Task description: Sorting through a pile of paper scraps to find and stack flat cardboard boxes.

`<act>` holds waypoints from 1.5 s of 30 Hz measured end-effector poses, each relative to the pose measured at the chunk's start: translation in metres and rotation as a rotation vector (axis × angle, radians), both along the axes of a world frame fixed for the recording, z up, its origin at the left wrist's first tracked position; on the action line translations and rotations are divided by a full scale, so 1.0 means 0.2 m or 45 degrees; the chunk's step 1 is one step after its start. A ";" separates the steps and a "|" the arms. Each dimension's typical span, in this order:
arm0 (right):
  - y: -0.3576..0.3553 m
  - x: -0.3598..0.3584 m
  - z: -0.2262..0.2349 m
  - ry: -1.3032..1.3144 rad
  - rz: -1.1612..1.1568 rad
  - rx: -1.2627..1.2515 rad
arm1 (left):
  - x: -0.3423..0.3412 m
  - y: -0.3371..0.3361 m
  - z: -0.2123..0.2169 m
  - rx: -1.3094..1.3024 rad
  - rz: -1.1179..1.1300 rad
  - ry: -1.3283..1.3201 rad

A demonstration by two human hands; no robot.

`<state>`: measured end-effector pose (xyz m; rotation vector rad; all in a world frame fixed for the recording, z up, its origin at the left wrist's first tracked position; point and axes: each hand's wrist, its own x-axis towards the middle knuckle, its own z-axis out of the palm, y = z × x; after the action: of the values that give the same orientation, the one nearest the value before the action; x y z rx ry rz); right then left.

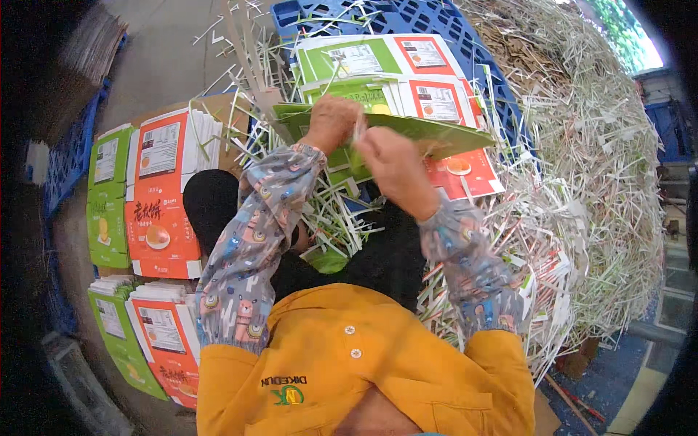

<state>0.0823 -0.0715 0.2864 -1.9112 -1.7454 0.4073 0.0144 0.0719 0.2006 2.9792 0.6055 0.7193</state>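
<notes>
My left hand (pixel 334 122) is closed over the edge of a green printed cardboard sheet (pixel 443 134), which is tilted up across the stack in front of me. Just right of it, my right hand (pixel 398 167) has its fingers drawn together, slightly blurred; what they pinch is hard to make out. A pale sliver shows between the two hands. Behind the raised sheet lie flat green and red printed carton sheets (pixel 356 58). One red carton panel (pixel 465 174) sticks out beneath its right end. Narrow offcut strips (pixel 338 218) are heaped below my hands.
Stacks of green and red carton sheets (pixel 163 211) stand on the left. A blue plastic pallet (pixel 313 14) lies under the front stack. On the right rises a large pile of shredded paper strips (pixel 596 160). Long pale strips (pixel 251 58) stand up at the far left.
</notes>
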 end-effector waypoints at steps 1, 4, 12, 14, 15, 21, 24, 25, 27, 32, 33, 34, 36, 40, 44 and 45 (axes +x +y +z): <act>-0.02 -0.08 0.01 0.621 -0.083 -0.162 | 0.00 -0.01 0.00 -0.001 0.019 -0.013; -0.16 -0.36 -0.04 1.356 -0.012 -0.398 | -0.03 0.01 0.02 0.024 0.034 -0.067; -0.17 0.10 -0.05 -0.041 0.192 0.230 | -0.05 0.02 -0.03 0.033 -0.063 -0.171; -0.10 0.34 -0.08 -0.356 -0.232 0.375 | -0.02 -0.02 0.01 0.019 -0.089 -0.177; -0.05 0.38 -0.08 -0.351 -0.219 0.385 | -0.03 -0.01 0.02 0.009 -0.083 -0.164; 0.08 0.50 -0.25 -0.420 -0.038 -0.198 | -0.11 0.06 0.00 0.193 -0.256 -0.075; 0.07 0.49 -0.25 -0.623 -0.065 -0.322 | -0.26 0.19 0.04 0.332 -0.215 0.165; 0.07 0.48 -0.26 -0.614 -0.057 -0.325 | -0.30 0.21 0.06 0.346 -0.191 0.272; 0.08 0.47 -0.28 -0.574 -0.086 -0.285 | -0.36 0.20 0.11 0.286 -0.213 0.287; 0.01 0.66 -0.39 -0.639 -0.196 -0.233 | -0.78 0.52 -0.04 -0.552 0.302 0.033; -0.03 0.73 -0.40 -0.701 -0.274 -0.184 | -0.82 0.48 0.07 -0.616 0.247 -0.091; -0.05 0.75 -0.38 -0.682 -0.299 -0.153 | -0.90 0.50 0.03 -0.613 0.249 -0.088; 0.03 0.72 -0.34 -0.697 -0.301 -0.212 | -1.11 0.52 -0.14 0.077 0.431 0.545; 0.10 0.69 -0.21 -0.614 -0.318 -0.141 | -0.95 0.26 -0.42 -0.676 0.176 0.799; 0.08 0.70 -0.03 -0.601 -0.332 -0.178 | -0.72 0.17 -0.18 -1.445 -0.363 0.626; 0.08 0.67 0.01 -0.556 -0.298 -0.172 | -0.66 0.20 -0.09 -1.487 -0.236 0.347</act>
<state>0.2159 -0.0553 0.2891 -2.4097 -1.7534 0.0187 -0.1185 0.1116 0.1818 1.9728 0.4871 -0.0962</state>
